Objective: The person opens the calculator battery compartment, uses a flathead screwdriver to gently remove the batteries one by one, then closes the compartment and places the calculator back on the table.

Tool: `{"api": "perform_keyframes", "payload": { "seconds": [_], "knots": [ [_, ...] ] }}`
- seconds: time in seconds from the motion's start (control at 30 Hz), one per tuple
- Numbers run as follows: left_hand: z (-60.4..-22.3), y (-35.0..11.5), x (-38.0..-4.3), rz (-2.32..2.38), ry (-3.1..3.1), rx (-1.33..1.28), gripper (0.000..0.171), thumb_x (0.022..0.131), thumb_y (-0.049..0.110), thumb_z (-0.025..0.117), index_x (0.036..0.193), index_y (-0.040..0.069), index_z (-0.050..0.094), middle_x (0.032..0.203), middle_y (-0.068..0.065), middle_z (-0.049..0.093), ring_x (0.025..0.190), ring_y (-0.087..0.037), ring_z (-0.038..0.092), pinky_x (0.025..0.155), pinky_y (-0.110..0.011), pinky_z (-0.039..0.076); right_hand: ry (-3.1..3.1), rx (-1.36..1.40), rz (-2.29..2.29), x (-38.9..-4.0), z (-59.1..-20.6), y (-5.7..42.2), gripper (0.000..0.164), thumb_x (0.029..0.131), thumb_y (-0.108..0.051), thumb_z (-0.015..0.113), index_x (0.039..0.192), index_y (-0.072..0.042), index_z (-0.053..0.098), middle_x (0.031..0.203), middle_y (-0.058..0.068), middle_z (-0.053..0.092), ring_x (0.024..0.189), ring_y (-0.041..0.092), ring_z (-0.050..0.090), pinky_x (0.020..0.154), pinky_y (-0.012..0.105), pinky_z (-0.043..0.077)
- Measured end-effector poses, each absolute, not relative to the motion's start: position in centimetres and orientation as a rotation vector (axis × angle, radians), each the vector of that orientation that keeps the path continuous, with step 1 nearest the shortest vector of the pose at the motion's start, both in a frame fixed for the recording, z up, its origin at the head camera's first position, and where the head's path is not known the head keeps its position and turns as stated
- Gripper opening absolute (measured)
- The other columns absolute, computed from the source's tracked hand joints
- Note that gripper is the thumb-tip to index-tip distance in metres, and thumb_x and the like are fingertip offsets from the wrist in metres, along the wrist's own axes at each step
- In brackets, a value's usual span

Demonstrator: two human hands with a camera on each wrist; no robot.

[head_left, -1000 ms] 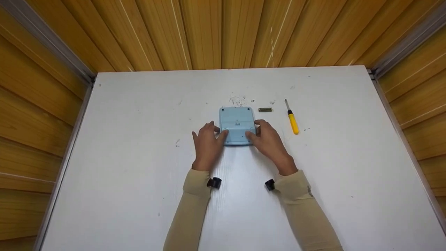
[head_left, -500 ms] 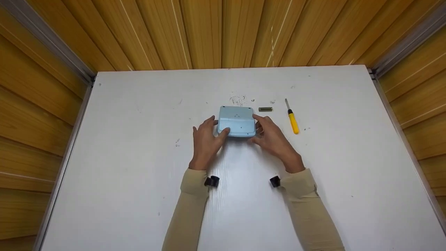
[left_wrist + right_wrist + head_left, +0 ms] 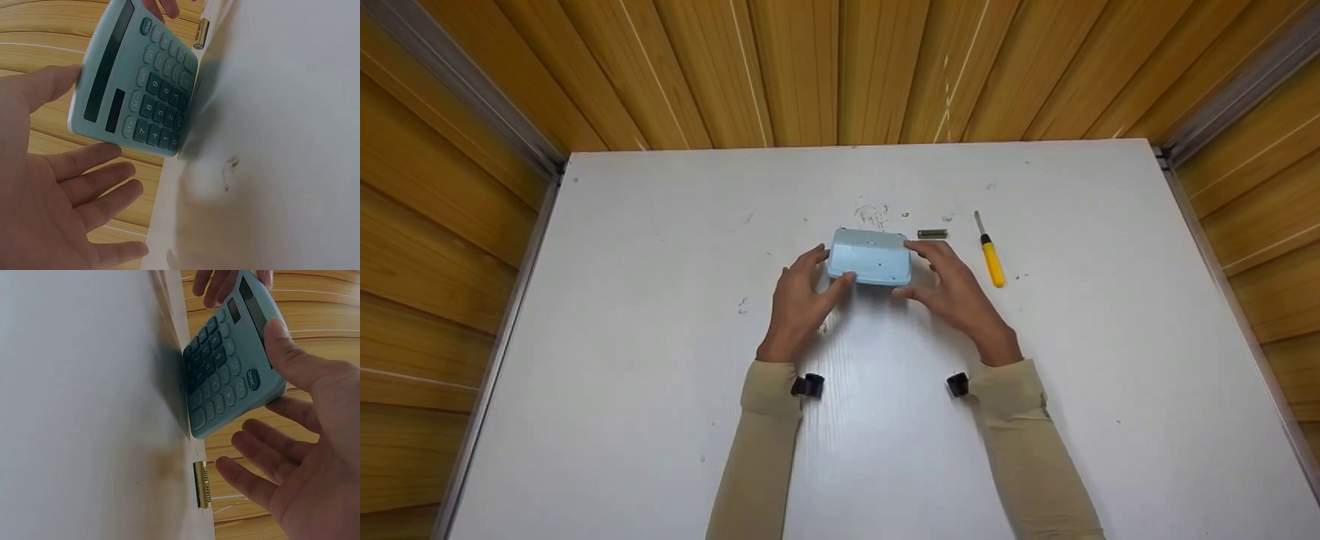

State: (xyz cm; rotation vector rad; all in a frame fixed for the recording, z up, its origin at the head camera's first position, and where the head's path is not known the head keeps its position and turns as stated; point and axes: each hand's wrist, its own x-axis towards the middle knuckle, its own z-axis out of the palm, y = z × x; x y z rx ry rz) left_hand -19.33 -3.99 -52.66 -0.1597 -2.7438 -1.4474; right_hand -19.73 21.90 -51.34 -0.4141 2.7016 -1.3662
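Observation:
A light blue calculator (image 3: pixel 870 259) stands tilted on its far edge, its back facing up in the head view. In the left wrist view, the keys and dark display of the calculator (image 3: pixel 152 90) show. My left hand (image 3: pixel 802 304) pinches its left near corner between thumb and index finger, the other fingers spread. On the opposite side my right hand (image 3: pixel 960 292) holds the corner; in the right wrist view its thumb (image 3: pixel 287 349) lies by the display and the index finger is behind the casing.
A small battery (image 3: pixel 932 234) lies just beyond the calculator on the right. Farther right is a screwdriver (image 3: pixel 992 259) with a yellow handle. All rest on a white table (image 3: pixel 660 420) with wood-panelled walls (image 3: pixel 802 67) on the far side and both flanks.
The calculator's near edge has been raised from lying flat, so its back now tilts up and away. My right thumb has moved from its back to under the near edge.

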Motion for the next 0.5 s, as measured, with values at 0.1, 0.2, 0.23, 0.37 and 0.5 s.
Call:
{"api": "perform_keyframes", "payload": {
  "seconds": [0.1, 0.2, 0.23, 0.37, 0.5],
  "knots": [
    [-52.76, -4.19, -19.31, -1.513, -2.725, -0.157, 0.065, 0.099, 0.044, 0.075, 0.146, 0.002, 0.060, 0.157, -0.017, 0.053, 0.148, -0.035, 0.046, 0.125, -0.062, 0.018, 2.677, -0.423, -1.407, -19.79, -51.57, 22.08, 0.079, 0.089, -0.020, 0.089, 0.156, -0.009, 0.050, 0.160, 0.012, 0.048, 0.147, 0.033, 0.045, 0.116, 0.052, 0.042],
    [-52.91, -4.36, -19.25, -1.604, -2.680, -0.139, 0.068, 0.099, 0.048, 0.074, 0.150, 0.006, 0.058, 0.157, -0.014, 0.053, 0.149, -0.033, 0.045, 0.125, -0.058, 0.023, 2.668, -0.444, -1.449, -19.79, -51.76, 22.22, 0.077, 0.091, -0.023, 0.087, 0.156, -0.009, 0.050, 0.159, 0.010, 0.050, 0.146, 0.031, 0.046, 0.117, 0.052, 0.041],
    [-52.96, -4.40, -19.24, -1.633, -2.661, -0.139, 0.070, 0.099, 0.049, 0.074, 0.151, 0.006, 0.057, 0.158, -0.013, 0.053, 0.149, -0.032, 0.045, 0.125, -0.056, 0.025, 2.667, -0.457, -1.466, -19.82, -51.84, 22.26, 0.076, 0.091, -0.024, 0.087, 0.156, -0.008, 0.050, 0.159, 0.010, 0.050, 0.146, 0.031, 0.047, 0.117, 0.052, 0.040],
    [-53.30, -4.50, -19.28, -1.715, -2.583, -0.191, 0.072, 0.099, 0.052, 0.073, 0.154, 0.010, 0.055, 0.157, -0.007, 0.055, 0.150, -0.027, 0.044, 0.123, -0.049, 0.031, 2.668, -0.478, -1.534, -19.86, -52.11, 22.30, 0.074, 0.094, -0.029, 0.084, 0.156, -0.009, 0.050, 0.156, 0.009, 0.052, 0.142, 0.029, 0.050, 0.116, 0.051, 0.041],
    [-53.66, -4.48, -19.29, -1.743, -2.513, -0.258, 0.068, 0.101, 0.050, 0.071, 0.154, 0.011, 0.055, 0.155, -0.003, 0.057, 0.150, -0.022, 0.044, 0.124, -0.048, 0.030, 2.651, -0.460, -1.634, -19.87, -52.38, 22.15, 0.069, 0.098, -0.029, 0.079, 0.157, -0.009, 0.050, 0.153, 0.009, 0.054, 0.138, 0.029, 0.053, 0.116, 0.050, 0.043]
  ]
}}
